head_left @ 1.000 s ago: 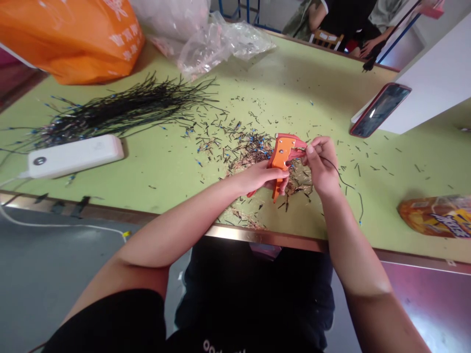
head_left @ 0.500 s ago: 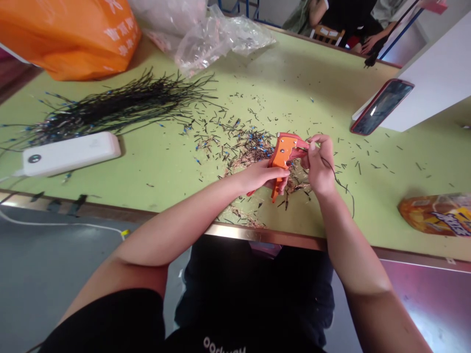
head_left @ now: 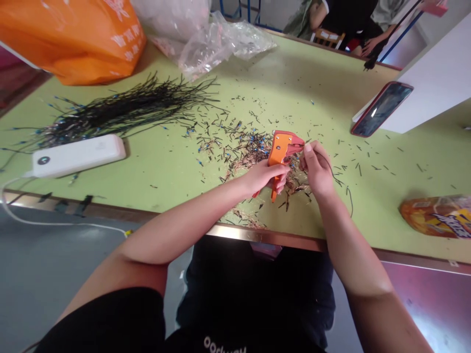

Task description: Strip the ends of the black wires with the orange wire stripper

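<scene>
My left hand (head_left: pixel 265 177) is closed round the handles of an orange crimping tool (head_left: pixel 280 150), held upright over a heap of wire scraps (head_left: pixel 253 152) on the green table (head_left: pixel 172 162). At the tool's jaw, my right hand (head_left: pixel 317 169) pinches the end of a thin black wire (head_left: pixel 340 184). That wire trails down to the right past my wrist onto the table.
A bundle of black wires with blue tips (head_left: pixel 114 110) lies at the left, a white power bank (head_left: pixel 75 156) below it. An orange bag (head_left: pixel 73 34) and clear plastic bags (head_left: pixel 217 39) lie at the back. A phone (head_left: pixel 380 109) leans on a white box; a snack packet (head_left: pixel 437 215) sits right.
My right hand has dropped slightly and drawn the wire closer to the tool's jaw; the wire's loose tail has swung in nearer my wrist. My left hand keeps its grip.
</scene>
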Action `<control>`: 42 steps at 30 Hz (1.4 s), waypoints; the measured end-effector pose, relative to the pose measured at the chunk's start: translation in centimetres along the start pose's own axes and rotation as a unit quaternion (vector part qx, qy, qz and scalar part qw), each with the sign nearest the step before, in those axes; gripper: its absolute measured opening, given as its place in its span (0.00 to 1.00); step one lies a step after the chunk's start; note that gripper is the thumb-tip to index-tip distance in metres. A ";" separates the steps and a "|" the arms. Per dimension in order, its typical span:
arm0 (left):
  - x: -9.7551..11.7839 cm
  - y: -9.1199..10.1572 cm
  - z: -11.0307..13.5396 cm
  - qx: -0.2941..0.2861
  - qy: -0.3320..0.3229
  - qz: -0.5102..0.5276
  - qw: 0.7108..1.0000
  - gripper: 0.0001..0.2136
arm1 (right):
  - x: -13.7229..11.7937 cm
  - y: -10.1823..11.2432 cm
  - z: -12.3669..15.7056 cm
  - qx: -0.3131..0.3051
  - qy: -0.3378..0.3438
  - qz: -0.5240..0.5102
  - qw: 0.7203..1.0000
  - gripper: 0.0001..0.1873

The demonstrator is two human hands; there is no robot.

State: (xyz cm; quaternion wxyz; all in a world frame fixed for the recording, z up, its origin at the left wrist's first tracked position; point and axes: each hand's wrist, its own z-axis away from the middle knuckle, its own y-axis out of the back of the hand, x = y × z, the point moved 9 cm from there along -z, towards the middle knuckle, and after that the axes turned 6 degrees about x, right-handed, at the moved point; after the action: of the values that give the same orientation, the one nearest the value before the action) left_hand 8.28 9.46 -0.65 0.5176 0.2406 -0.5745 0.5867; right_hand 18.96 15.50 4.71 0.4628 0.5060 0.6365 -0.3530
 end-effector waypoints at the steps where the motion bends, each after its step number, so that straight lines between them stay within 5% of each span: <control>1: -0.1 0.0 -0.1 0.000 0.000 0.006 1.000 0.17 | 0.2 -0.1 0.0 -0.006 -0.009 -0.006 1.000 0.26; 10: -0.3 -1.6 0.5 -0.010 0.008 0.085 0.996 0.17 | 1.2 -1.4 0.5 0.011 -0.078 -0.164 0.983 0.25; 22: 0.4 -3.0 1.2 -0.073 0.022 0.115 0.990 0.15 | -1.2 -1.7 1.2 0.051 -0.083 -0.223 0.970 0.30; 27: -0.4 -2.5 1.0 -0.033 0.018 0.109 0.993 0.17 | -0.5 -1.8 1.0 0.039 -0.086 -0.207 0.974 0.28; 36: -0.6 -1.1 0.3 0.014 0.023 0.100 0.995 0.18 | 1.3 0.4 -0.4 0.031 -0.134 -0.236 0.962 0.29; 42: 0.0 -1.5 0.5 -0.024 0.026 0.118 0.992 0.14 | 1.3 1.5 -1.1 0.044 -0.110 -0.269 0.956 0.33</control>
State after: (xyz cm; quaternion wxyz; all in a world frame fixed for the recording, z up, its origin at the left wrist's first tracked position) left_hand 9.44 8.70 0.06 0.4654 0.1431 -0.5990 0.6357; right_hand 20.03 17.33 3.83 0.3951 0.2943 0.6782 -0.5453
